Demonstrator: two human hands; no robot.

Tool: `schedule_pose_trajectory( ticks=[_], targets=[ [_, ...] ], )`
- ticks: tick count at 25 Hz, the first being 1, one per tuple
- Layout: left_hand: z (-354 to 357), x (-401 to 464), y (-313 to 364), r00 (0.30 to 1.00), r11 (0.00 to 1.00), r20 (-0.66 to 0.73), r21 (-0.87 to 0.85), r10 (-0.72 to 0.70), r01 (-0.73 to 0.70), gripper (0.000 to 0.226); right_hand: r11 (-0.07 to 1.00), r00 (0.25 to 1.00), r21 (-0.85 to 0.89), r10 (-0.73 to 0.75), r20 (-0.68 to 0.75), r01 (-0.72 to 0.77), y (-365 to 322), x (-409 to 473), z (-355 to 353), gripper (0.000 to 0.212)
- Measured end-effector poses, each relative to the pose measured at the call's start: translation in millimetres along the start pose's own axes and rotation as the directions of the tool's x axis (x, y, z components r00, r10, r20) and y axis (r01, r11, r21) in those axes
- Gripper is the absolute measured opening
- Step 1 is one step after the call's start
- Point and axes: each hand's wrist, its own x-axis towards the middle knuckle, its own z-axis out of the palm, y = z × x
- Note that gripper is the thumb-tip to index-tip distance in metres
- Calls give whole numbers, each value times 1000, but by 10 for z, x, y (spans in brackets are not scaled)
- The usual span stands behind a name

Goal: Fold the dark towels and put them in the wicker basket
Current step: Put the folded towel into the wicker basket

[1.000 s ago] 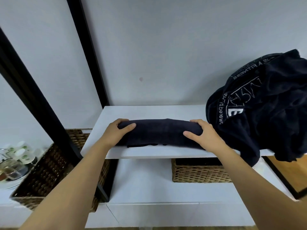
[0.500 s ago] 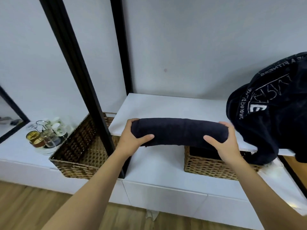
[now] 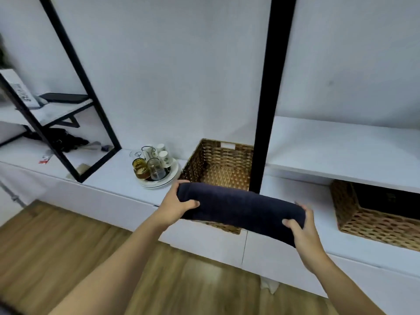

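Carried off the white shelf [image 3: 341,153] since earlier, folded dark towel [image 3: 241,210] now mid-frame over the wicker basket [image 3: 218,160], left hand [image 3: 176,204] and right hand [image 3: 302,230] each grasping one end, tray of glasses [image 3: 154,169] left of basket.

Rolled towel held over the front of a basket on a low ledge, frame centre.

The towel [image 3: 241,209] spans frame centre, with the left hand [image 3: 175,204] at its left end and the right hand [image 3: 303,230] at its lower-right end. Behind and below it the wicker basket [image 3: 218,164] sits on the ledge [image 3: 109,178], left of the post [image 3: 269,94]. A tray of glasses [image 3: 154,167] stands just left of the basket. At right a second basket [image 3: 372,220] sits under the shelf [image 3: 341,151].
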Motion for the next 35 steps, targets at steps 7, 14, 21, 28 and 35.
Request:
schedule_pose_trajectory(
  ticks=[7, 14, 21, 28, 35],
  targets=[
    [-1336, 264, -237, 967, 999, -253, -50, -22, 9, 53, 997, 998, 44, -59, 14, 59, -390, 200, 1590, 76],
    [-1632, 1442, -513, 962, 997, -264, -51, -74, 63, 54, 999, 986, 40, -12, -166, 19, -457, 1274, 2450, 60],
    [-1088, 3415, -354, 984, 989, -145, -116, -106, 90, 56, 983, 870, 170, 145, -472, -72, -453, 2864, 2563, 50],
    [-170, 4372, -621, 995, 996, -26, 9, -94, 94, 71, 979, 708, 107, 201, -677, -176, -186, 3552, 2343, 51],
    [114, 4689, -813, 999, 932, 22, 363, -26, 16, 89, 958, 716, -210, -7, -698, -195, 73, 4106, 2479, 44]
  ],
)
